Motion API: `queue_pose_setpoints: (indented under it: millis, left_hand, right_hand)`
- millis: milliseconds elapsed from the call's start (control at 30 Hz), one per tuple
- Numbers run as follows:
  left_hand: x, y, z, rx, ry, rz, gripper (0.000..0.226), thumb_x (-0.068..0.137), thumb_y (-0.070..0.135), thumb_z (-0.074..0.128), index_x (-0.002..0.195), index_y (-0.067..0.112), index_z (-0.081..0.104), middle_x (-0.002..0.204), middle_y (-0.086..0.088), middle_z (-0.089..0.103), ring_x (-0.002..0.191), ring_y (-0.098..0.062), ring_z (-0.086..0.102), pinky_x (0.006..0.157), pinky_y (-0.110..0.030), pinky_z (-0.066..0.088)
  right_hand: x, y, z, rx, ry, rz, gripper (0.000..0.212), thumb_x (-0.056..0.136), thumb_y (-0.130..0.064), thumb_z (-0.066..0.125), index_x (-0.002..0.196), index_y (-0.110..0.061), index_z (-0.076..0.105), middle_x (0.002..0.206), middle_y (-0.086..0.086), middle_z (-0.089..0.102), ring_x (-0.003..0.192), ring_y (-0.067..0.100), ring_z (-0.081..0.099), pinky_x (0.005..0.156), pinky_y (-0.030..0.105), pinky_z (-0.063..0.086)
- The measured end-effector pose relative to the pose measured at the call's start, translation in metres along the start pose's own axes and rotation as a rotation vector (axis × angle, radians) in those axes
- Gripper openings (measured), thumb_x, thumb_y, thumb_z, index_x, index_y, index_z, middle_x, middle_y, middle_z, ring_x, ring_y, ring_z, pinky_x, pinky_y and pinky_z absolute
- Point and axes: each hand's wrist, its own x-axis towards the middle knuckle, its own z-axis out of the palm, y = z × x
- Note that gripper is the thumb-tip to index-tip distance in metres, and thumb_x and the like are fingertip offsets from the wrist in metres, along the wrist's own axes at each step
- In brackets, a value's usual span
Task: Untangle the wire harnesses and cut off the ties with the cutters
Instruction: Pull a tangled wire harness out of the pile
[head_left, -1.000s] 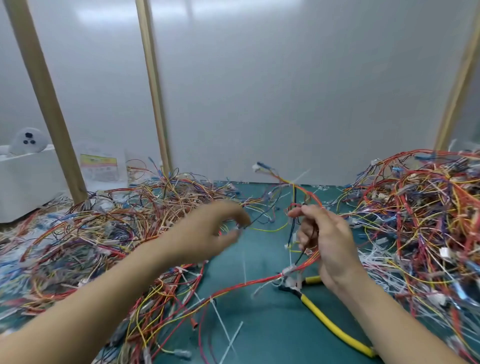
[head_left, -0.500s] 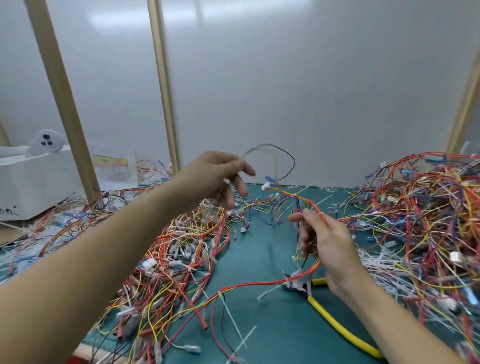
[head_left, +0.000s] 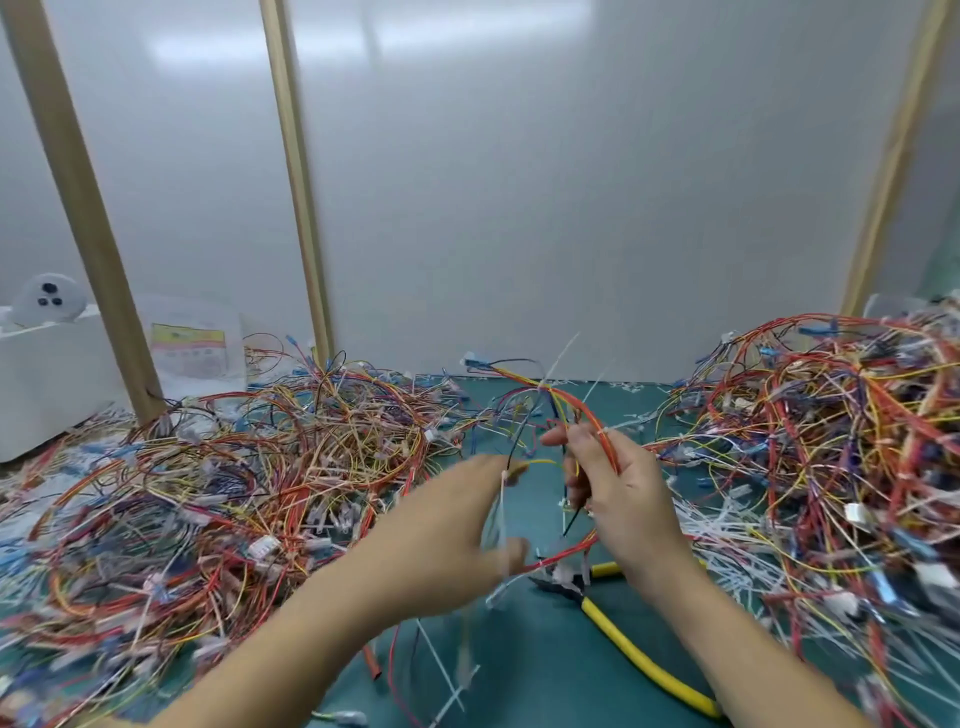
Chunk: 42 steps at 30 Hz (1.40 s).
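My right hand (head_left: 626, 499) grips a wire harness (head_left: 582, 410) of orange, red, yellow and blue wires above the green mat (head_left: 540, 670). The harness arches up from the fist and a red strand loops below it. My left hand (head_left: 452, 525) is blurred by motion just left of it. Its fingertips are at thin yellow and black wires coming off the harness; whether they pinch them I cannot tell. The yellow-handled cutters (head_left: 649, 662) lie on the mat under my right wrist, held by neither hand.
A wide pile of tangled wires (head_left: 234, 467) covers the left of the mat, and a taller pile (head_left: 831, 441) fills the right. Cut white ties (head_left: 441, 670) lie on the mat near me. A white box (head_left: 47, 379) and wooden posts (head_left: 88, 218) stand at back left.
My left hand, raised high with a thin wire half a second ago, has come back down beside the right hand. The right hand keeps hold of the harness in about the same place.
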Motion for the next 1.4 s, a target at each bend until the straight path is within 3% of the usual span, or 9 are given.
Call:
queue_pose_setpoints:
  millis: [100,200,300,400,600,967,1133,1233,1400]
  left_hand:
    - [-0.015,-0.01,0.005,-0.051,-0.235,-0.13,0.044,0.084,0.06,0.066,0.115,0.028,0.063,0.113,0.011,0.066,0.102,-0.002,0.06,0.092,-0.027,0.049]
    - [-0.021,-0.016,-0.008,-0.291,-0.339,-0.137,0.027,0.095,0.04,0.063,0.087,0.016,0.071,0.082,-0.001,0.075,0.068,-0.002,0.066,0.061,-0.015,0.049]
    - [-0.018,-0.01,-0.03,-0.692,-0.242,-0.196,0.033,0.101,0.031,0.053,0.088,0.004,0.068,0.061,-0.005,0.065,0.052,-0.019,0.064,0.05,-0.025,0.053]
    - [-0.002,-0.005,-0.059,-0.808,0.01,-0.247,0.039,0.104,0.033,0.047,0.09,0.001,0.066,0.049,-0.004,0.042,0.035,-0.017,0.037,0.037,-0.021,0.031]
    - [0.025,-0.002,-0.103,-1.072,0.186,-0.342,0.023,0.103,0.021,0.047,0.093,0.007,0.063,0.054,0.001,0.03,0.038,-0.012,0.02,0.042,-0.022,0.01]
    - [0.017,0.009,-0.096,-1.076,0.129,-0.098,0.023,0.104,0.014,0.047,0.122,0.008,0.059,0.094,-0.013,0.071,0.056,-0.016,0.056,0.048,-0.022,0.052]
    - [0.001,0.004,-0.021,-0.684,-0.024,-0.242,0.03,0.106,0.025,0.045,0.099,0.004,0.064,0.063,-0.006,0.067,0.055,-0.022,0.062,0.061,-0.037,0.059]
    - [-0.002,0.004,0.001,-0.771,0.011,-0.299,0.032,0.106,0.022,0.045,0.09,0.003,0.064,0.063,-0.005,0.065,0.056,-0.019,0.063,0.056,-0.032,0.058]
    - [0.007,0.014,0.003,-1.092,0.128,-0.302,0.027,0.105,0.018,0.046,0.094,-0.001,0.061,0.057,-0.001,0.058,0.053,-0.018,0.063,0.051,-0.027,0.055]
  right_hand:
    - [0.008,-0.018,-0.001,-0.02,0.082,-0.038,0.033,0.104,-0.037,0.047,0.086,-0.027,0.073,0.055,-0.001,0.041,0.052,0.018,0.042,0.053,0.034,0.04]
    - [0.031,-0.049,-0.002,-0.067,0.147,-0.123,0.035,0.103,-0.041,0.045,0.085,-0.026,0.071,0.05,-0.015,0.044,0.053,0.015,0.04,0.055,0.032,0.034]
    - [0.063,-0.081,0.0,-0.123,0.182,-0.17,0.033,0.104,-0.036,0.043,0.086,-0.024,0.068,0.054,-0.017,0.05,0.059,0.016,0.044,0.062,0.034,0.037]
    - [0.083,-0.094,0.006,-0.163,0.119,-0.131,0.034,0.105,-0.032,0.041,0.086,-0.023,0.067,0.06,-0.003,0.044,0.059,0.02,0.043,0.061,0.035,0.04]
    - [0.079,-0.09,0.006,-0.219,0.032,-0.116,0.038,0.106,-0.036,0.04,0.101,-0.009,0.065,0.066,-0.002,0.056,0.066,0.016,0.054,0.067,0.035,0.044]
    - [0.095,-0.095,-0.018,-0.336,-0.018,-0.103,0.044,0.106,-0.043,0.038,0.096,-0.009,0.065,0.073,-0.003,0.063,0.071,0.015,0.057,0.076,0.041,0.047]
    - [0.091,-0.072,-0.017,-0.647,-0.268,-0.022,0.047,0.104,-0.043,0.033,0.075,-0.018,0.06,0.085,0.001,0.065,0.083,0.021,0.057,0.083,0.039,0.044]
    - [0.084,-0.057,-0.023,-1.024,-0.505,-0.013,0.042,0.106,-0.034,0.033,0.078,-0.014,0.058,0.087,0.007,0.065,0.082,0.025,0.057,0.077,0.039,0.043]
    - [0.084,-0.051,-0.035,-1.092,-0.276,-0.269,0.03,0.105,-0.031,0.043,0.102,-0.017,0.069,0.094,0.004,0.064,0.089,0.026,0.059,0.076,0.039,0.048]
